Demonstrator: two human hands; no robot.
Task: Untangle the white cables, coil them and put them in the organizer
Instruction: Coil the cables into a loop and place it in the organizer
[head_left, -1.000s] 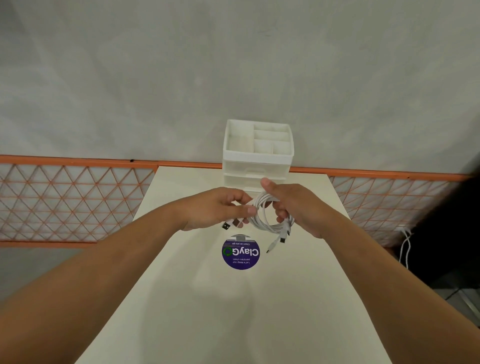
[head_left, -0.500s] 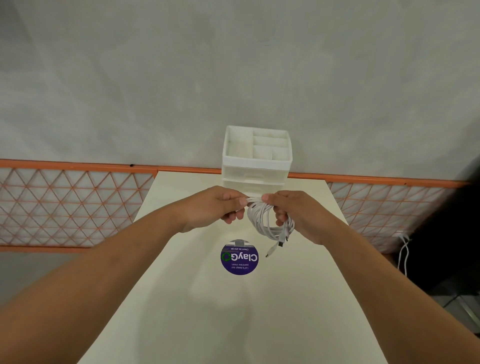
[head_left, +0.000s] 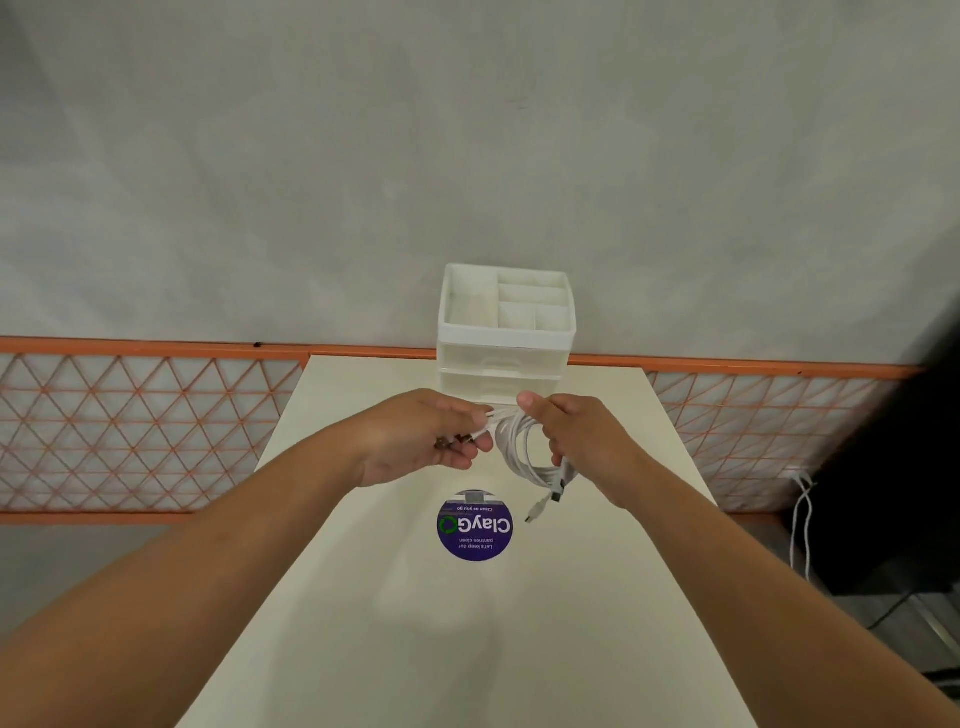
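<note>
Head view: the organizer (head_left: 506, 332) stands at the far edge of the cream surface (head_left: 467, 649), against the grey wall. It is white, with an open top tray split into compartments: one long one on the left, two shallow ones at the back right, two smaller ones at the front right. All the compartments that can be seen look bare inside. Below the tray are two shut drawers; what they hold cannot be seen.

The cables (head_left: 519, 447) are held in the air above the surface, just in front of the organizer, and are gathered in a loose coil. The right hand (head_left: 576, 436) grips the coil, thumb on top and fingers curled through the loop. Connector ends (head_left: 543, 501) hang from the bottom of the coil, clear of the surface. The left hand (head_left: 426, 436) pinches a few strands that run across from the top of the coil, and dark plug ends (head_left: 457, 441) lie against its curled fingers.

A round purple sticker (head_left: 475, 527) is on the surface, just below the hands. Another white cord (head_left: 800, 525) hangs off to the right, beside the orange lattice rail (head_left: 145, 431).
</note>
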